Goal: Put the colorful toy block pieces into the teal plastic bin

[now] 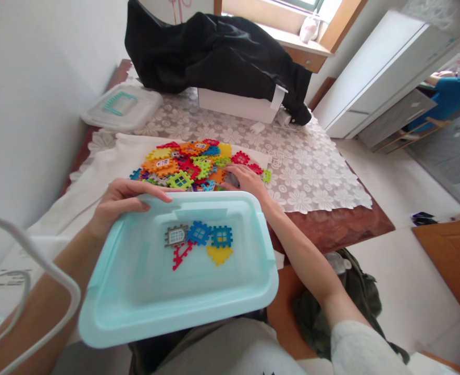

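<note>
A light blue plastic bin (136, 291) rests on my lap, tilted toward me. Several toy tiles (200, 240) lie inside it: grey, blue, red and yellow. My left hand (122, 200) grips the bin's far left rim, fingers curled over the edge. My right hand (243, 179) reaches past the bin's far rim into a pile of colourful interlocking tiles (190, 164) on the table. Its fingers are curled over a grey piece there.
A white cloth (108, 156) and lace tablecloth (308, 172) cover the table. The bin's clear lid (118, 107) lies at the back left. A black garment (214, 52) drapes over a white box (237, 104). Another person sits at far right.
</note>
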`<state>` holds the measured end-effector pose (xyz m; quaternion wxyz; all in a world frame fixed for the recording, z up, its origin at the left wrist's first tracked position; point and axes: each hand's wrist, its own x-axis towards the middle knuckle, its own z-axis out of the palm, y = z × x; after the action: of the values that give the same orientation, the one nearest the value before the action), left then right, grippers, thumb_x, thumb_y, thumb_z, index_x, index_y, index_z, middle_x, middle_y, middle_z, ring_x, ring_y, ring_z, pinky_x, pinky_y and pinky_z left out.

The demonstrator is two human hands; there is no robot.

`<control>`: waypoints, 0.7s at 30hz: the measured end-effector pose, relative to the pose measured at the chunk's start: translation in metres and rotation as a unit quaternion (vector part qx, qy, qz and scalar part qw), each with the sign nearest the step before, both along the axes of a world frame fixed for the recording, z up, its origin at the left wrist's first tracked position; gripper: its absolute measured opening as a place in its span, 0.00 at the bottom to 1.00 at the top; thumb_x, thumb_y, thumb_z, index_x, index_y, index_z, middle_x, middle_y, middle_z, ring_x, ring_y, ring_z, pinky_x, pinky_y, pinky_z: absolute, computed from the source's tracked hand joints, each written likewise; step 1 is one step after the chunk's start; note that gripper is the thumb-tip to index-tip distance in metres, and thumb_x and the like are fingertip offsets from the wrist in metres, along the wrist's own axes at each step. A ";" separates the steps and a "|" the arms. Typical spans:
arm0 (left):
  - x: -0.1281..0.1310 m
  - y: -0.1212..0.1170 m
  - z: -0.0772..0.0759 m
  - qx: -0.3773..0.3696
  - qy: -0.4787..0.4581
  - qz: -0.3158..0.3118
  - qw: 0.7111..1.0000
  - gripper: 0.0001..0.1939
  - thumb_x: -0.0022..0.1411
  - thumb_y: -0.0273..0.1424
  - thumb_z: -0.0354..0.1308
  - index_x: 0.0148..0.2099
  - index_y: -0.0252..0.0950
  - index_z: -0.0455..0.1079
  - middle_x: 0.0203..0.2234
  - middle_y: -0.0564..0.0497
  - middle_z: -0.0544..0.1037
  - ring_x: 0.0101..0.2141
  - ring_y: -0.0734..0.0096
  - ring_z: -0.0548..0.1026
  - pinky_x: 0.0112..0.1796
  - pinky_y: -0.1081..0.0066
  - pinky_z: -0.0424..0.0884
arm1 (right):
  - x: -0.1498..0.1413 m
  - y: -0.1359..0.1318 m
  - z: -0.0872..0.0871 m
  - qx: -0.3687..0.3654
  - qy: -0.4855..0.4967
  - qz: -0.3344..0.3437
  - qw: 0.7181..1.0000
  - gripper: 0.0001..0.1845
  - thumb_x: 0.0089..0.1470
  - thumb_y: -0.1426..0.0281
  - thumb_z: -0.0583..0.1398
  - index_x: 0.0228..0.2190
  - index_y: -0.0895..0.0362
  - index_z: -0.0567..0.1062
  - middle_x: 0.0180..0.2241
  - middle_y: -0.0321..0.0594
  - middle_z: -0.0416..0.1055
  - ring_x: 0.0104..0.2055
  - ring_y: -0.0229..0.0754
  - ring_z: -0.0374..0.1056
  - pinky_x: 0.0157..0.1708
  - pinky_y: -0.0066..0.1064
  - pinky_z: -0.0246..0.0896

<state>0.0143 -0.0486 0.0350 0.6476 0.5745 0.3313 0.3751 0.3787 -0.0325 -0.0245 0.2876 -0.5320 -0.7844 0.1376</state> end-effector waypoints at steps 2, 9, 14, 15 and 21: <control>0.001 0.000 0.001 -0.004 -0.004 0.005 1.000 0.14 0.51 0.31 0.76 0.40 0.30 0.94 0.49 0.31 0.92 0.47 0.36 0.93 0.50 0.60 0.89 | 0.000 0.000 0.001 0.008 0.004 -0.005 1.000 0.18 0.73 0.59 0.70 0.59 0.51 0.86 0.63 0.50 0.86 0.67 0.57 0.81 0.71 0.49 0.73; 0.002 -0.002 0.002 0.004 -0.001 0.002 1.000 0.14 0.52 0.30 0.73 0.41 0.33 0.95 0.50 0.34 0.92 0.49 0.33 0.92 0.49 0.56 0.90 | 0.002 -0.001 0.004 0.048 0.021 -0.032 0.998 0.13 0.78 0.63 0.63 0.51 0.51 0.89 0.52 0.47 0.90 0.55 0.54 0.85 0.61 0.46 0.77; 0.001 0.000 0.001 -0.013 -0.014 -0.003 1.000 0.14 0.51 0.30 0.76 0.40 0.29 0.94 0.50 0.29 0.92 0.49 0.32 0.92 0.50 0.58 0.90 | 0.003 0.002 0.001 0.025 -0.011 -0.019 0.999 0.16 0.76 0.62 0.67 0.60 0.52 0.86 0.62 0.50 0.86 0.64 0.57 0.80 0.69 0.50 0.73; 0.001 0.000 0.001 -0.018 -0.016 0.004 1.000 0.14 0.51 0.30 0.77 0.40 0.27 0.94 0.49 0.28 0.92 0.49 0.32 0.92 0.50 0.58 0.90 | 0.004 0.003 0.001 0.018 -0.017 -0.012 1.000 0.15 0.76 0.62 0.66 0.59 0.52 0.87 0.61 0.50 0.87 0.63 0.57 0.80 0.68 0.49 0.73; 0.003 -0.003 0.002 -0.006 -0.010 0.011 1.000 0.14 0.51 0.31 0.75 0.40 0.31 0.95 0.48 0.33 0.93 0.50 0.32 0.92 0.50 0.58 0.90 | 0.008 0.004 -0.002 0.028 -0.001 -0.017 0.999 0.15 0.80 0.61 0.62 0.48 0.51 0.89 0.50 0.47 0.90 0.53 0.53 0.84 0.60 0.43 0.74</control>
<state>0.0169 -0.0513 0.0369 0.6504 0.5629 0.3336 0.3858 0.3863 -0.0282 -0.0261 0.3035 -0.5373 -0.7791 0.1104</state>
